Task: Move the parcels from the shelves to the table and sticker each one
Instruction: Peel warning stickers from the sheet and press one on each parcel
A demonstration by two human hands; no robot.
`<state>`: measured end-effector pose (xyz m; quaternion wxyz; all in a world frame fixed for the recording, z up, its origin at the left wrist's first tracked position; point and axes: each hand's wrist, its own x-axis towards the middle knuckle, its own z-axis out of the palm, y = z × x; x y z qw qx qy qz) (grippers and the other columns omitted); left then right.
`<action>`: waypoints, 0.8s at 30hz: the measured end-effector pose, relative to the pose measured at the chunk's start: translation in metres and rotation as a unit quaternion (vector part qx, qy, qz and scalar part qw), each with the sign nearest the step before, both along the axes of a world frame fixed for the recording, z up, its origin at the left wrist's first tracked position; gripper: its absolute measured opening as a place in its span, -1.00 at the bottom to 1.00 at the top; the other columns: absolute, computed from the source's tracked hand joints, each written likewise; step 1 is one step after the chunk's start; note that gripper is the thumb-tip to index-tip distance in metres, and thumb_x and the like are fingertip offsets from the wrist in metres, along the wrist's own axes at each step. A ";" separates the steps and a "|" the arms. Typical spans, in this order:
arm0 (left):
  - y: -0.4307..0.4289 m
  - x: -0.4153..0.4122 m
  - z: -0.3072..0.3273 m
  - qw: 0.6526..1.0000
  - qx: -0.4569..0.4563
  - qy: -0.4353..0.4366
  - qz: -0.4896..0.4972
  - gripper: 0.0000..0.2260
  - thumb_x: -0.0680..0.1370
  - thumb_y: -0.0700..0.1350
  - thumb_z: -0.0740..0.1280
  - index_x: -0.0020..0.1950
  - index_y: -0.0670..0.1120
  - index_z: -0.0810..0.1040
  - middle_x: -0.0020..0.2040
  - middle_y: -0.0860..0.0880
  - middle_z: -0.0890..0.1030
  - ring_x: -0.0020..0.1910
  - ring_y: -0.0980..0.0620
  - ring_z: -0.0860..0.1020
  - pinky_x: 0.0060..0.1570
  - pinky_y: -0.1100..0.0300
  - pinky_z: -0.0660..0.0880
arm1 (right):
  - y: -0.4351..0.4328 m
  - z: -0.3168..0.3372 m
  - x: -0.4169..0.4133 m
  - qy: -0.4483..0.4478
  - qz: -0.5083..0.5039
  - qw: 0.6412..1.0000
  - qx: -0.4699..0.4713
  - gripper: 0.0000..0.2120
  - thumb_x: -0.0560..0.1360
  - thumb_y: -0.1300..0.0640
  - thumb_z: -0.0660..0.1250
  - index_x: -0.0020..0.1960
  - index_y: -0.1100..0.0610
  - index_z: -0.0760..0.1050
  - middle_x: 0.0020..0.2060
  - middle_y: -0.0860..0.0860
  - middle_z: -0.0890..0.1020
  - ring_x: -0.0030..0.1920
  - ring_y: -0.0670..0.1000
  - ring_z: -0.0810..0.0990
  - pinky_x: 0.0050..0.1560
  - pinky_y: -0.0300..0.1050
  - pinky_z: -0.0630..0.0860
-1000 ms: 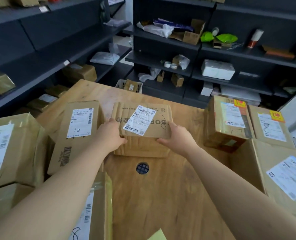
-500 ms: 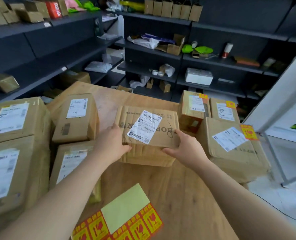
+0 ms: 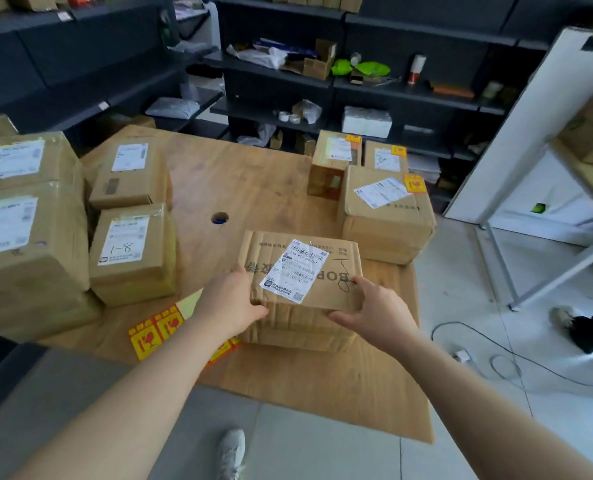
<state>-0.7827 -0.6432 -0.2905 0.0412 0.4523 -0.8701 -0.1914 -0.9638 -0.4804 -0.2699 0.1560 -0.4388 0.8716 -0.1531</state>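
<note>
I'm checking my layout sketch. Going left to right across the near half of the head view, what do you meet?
Large taped parcel → parcel marked 1-8 → left hand → held parcel, gripped by both hands → right hand → cable on the floor.

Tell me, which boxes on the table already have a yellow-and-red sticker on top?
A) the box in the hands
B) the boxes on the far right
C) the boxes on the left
B: each of the three right-side parcels carries a yellow-and-red sticker at a top corner; the left-side parcels and the held parcel show only white labels.
</note>
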 end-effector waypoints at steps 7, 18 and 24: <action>0.040 -0.025 -0.018 0.999 0.014 0.002 -0.045 -0.30 0.37 0.12 0.49 0.37 -0.14 0.32 0.13 -0.11 0.55 0.11 -0.12 0.53 0.05 0.03 0.51 | 0.045 -0.009 -0.013 -0.006 -0.049 0.998 0.027 -0.20 0.38 -0.16 0.44 0.51 0.05 0.20 0.19 0.00 0.57 0.09 0.02 0.57 -0.01 -0.14 0.53; 0.011 0.001 -0.013 0.998 0.035 0.019 -0.052 -0.43 0.52 0.18 0.29 0.36 -0.19 0.36 0.28 -0.13 0.49 0.26 -0.12 0.45 0.20 0.03 0.44 | 0.012 -0.005 0.016 0.063 0.009 0.998 -0.001 -0.36 0.52 -0.18 0.28 0.49 0.11 0.28 0.52 0.03 0.23 0.52 0.04 0.15 0.48 -0.07 0.13; -0.049 0.059 -0.032 0.997 0.016 -0.070 -0.024 -0.63 0.52 0.12 0.32 0.17 -0.13 0.48 0.10 -0.14 0.58 0.10 -0.14 0.54 0.03 0.06 0.50 | -0.065 -0.010 0.065 0.048 0.083 0.995 -0.009 -0.49 0.56 -0.07 0.27 0.42 0.15 0.35 0.43 0.05 0.38 0.44 0.08 0.29 0.40 -0.09 0.22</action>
